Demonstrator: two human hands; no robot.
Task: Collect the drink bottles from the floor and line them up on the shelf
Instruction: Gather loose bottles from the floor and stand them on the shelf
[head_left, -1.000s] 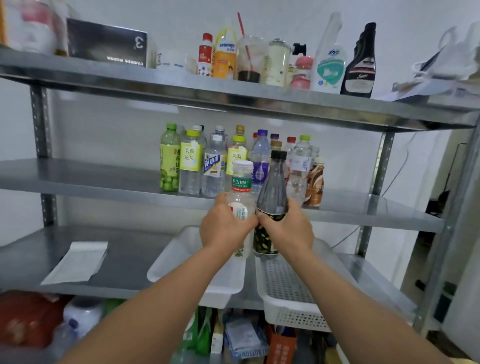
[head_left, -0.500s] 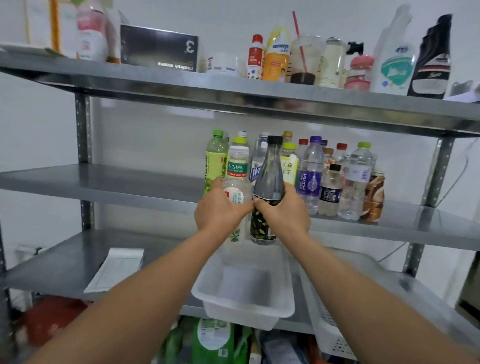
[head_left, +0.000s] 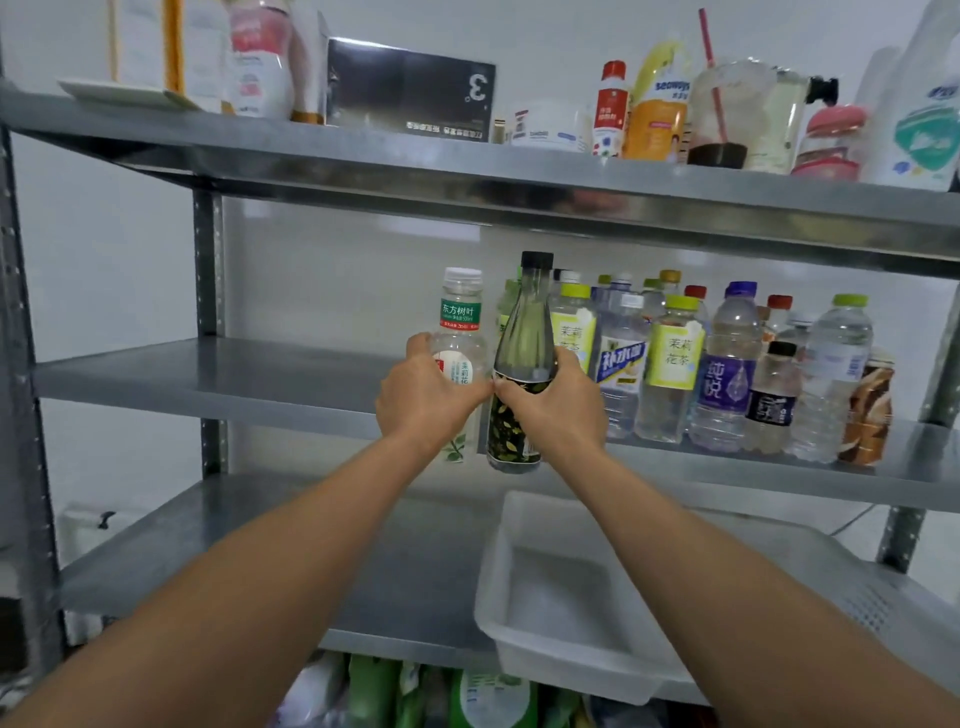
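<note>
Both hands are loaded, one bottle each.

- Your left hand (head_left: 428, 395): grip closed around the middle of a clear tea bottle (head_left: 461, 312) with a white cap and a green and red neck band. Fingers wrap the far side, thumb is on the near side. The bottle is upright.
- Your right hand (head_left: 558, 410): grip closed around the dark bottle (head_left: 525, 332), which has a black cap and a leaf-print label. You hold it at the top of the label. It is upright or very nearly so.
- The two bottles are side by side, just about touching, and your thumbs meet between them.
- Position: both are at the front edge of the middle shelf (head_left: 208, 374), just left of the bottles already standing there. The dark bottle's base shows in front of the shelf lip, so it isn't resting on the surface. The tea bottle's base is hidden behind your left wrist, so I can't tell for that one.
- Already on the middle shelf, to your right: a yellow-label jasmine tea bottle (head_left: 672, 358), a blue-label bottle (head_left: 621, 364), a purple-label water bottle (head_left: 727, 379), a small black-label bottle (head_left: 772, 402), and more behind them, all upright and packed close together.
- The left half of the middle shelf is bare metal.
- Lower shelf (head_left: 311, 545): a white plastic tray (head_left: 491, 561) sits under your right forearm.
- Top shelf (head_left: 363, 156): a black box (head_left: 410, 88) and assorted containers.
</note>
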